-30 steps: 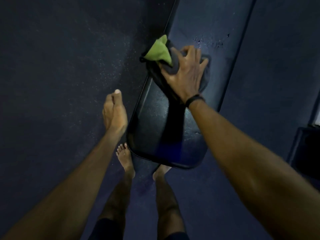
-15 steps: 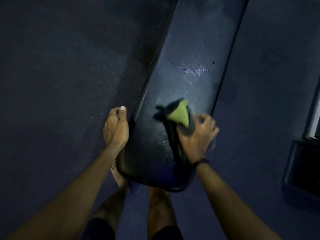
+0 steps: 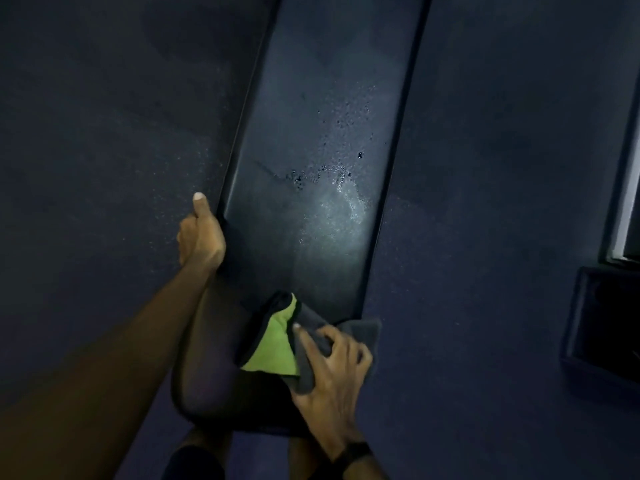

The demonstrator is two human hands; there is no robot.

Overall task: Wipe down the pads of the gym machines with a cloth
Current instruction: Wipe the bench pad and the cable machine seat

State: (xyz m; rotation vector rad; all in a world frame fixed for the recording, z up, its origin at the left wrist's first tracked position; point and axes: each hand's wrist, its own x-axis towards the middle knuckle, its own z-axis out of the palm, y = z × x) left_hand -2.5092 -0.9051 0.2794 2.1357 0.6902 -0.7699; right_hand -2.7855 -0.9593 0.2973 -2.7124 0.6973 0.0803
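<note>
A long black bench pad runs from the bottom centre up and away from me, with wet droplets shining around its middle. A grey cloth with a green side lies on the pad's near end, by its right edge. My right hand presses it down, bent fingers gripping the grey fabric. My left hand is a loose fist with the thumb pointing up, set against the pad's left edge and holding nothing.
Dark speckled floor lies on both sides of the pad. A dark box-like object stands at the right, with a pale vertical frame above it. My bare legs show under the pad's near end.
My right hand has dragged the cloth down the pad from its wet middle to the near end. My left hand has moved in from the floor side to the pad's left edge.
</note>
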